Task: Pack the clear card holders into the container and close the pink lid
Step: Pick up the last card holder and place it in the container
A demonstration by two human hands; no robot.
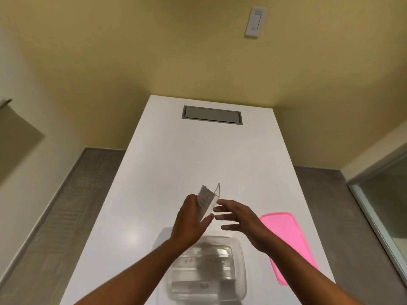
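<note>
A clear card holder with a white card in it is held up above the white table, gripped by my left hand. Just to its right, my right hand hovers with fingers spread, fingertips close to the holder's lower edge. Below both hands sits the clear container, uncovered, with several clear card holders lying inside. The pink lid lies flat on the table right of the container, partly hidden by my right forearm.
A grey recessed cable hatch is set into the table's far end. Yellow walls surround the table, with a white wall switch high up. A glass panel stands at the right, grey floor on both sides.
</note>
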